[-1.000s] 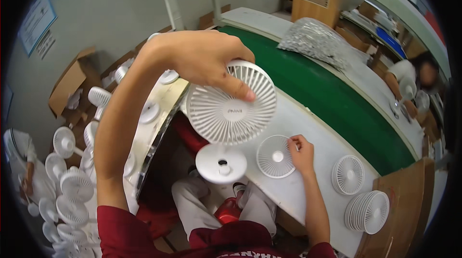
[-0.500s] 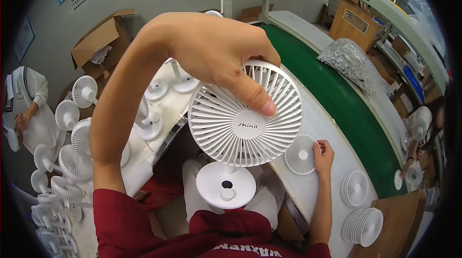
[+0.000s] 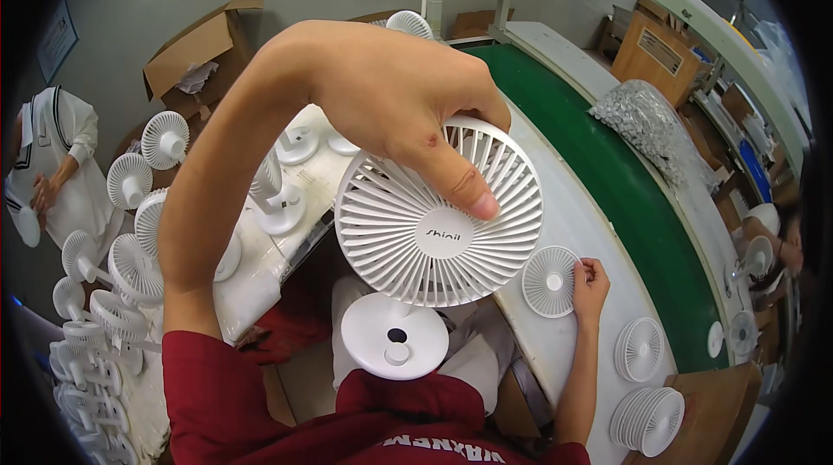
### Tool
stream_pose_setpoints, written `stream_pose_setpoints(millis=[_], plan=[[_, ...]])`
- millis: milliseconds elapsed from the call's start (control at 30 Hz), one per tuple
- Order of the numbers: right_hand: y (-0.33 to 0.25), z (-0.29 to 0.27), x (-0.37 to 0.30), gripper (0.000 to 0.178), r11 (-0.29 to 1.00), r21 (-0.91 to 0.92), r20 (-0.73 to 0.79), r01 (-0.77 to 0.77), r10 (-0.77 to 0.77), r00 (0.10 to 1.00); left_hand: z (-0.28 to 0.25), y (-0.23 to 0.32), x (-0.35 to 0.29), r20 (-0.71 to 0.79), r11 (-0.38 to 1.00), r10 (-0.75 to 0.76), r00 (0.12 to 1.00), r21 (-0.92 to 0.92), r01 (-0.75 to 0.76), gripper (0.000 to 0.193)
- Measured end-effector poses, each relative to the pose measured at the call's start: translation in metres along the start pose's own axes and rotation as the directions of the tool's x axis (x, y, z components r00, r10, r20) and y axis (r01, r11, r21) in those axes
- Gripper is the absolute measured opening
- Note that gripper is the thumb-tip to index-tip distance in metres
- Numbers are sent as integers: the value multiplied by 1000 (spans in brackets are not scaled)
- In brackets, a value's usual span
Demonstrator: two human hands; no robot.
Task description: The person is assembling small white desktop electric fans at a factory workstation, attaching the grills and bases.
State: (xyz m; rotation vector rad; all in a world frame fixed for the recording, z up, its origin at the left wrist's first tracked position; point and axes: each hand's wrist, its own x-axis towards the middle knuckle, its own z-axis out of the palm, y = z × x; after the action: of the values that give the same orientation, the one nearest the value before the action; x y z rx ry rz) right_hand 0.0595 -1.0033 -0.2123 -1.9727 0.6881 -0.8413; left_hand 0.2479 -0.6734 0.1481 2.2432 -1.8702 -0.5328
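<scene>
Fingers of the left hand: clamped on the white desk fan, thumb pressed over the slats of its front grille, the others curled behind the upper rim, partly hidden.
Fingers of the right hand: closed on the right edge of a loose round grille, which shows over the white bench; whether it lies flat or is slightly lifted, I cannot tell.
Fan position: head tilted up toward the wearer, round base below it, above the lap; what bears the base is not clear.
Left grip: best spread across the rim and hub, since slats that thin would probably flex under one hard thumb.
Right grip: a light pinch on the outer ring should spare the ribs.
Stacked grilles: on the bench at lower right, a single round grille just beyond; a low right forearm could brush them, so clearance matters.
</scene>
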Motion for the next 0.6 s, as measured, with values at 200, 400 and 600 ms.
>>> stream_pose_setpoints(millis=[200,400,600], plan=[[6,1,3,10,983,181,-141,-10,36,989,8,-16,46,-118,993,38,992,113,-24,52],[6,4,-1,8,974,225,-184,8,34,982,40,-72,138,-278,937,87,956,349,16,55],[-1,6,-10,8,976,209,-130,-63,91,987,76,-131,195,-378,916,143,915,400,22,58]])
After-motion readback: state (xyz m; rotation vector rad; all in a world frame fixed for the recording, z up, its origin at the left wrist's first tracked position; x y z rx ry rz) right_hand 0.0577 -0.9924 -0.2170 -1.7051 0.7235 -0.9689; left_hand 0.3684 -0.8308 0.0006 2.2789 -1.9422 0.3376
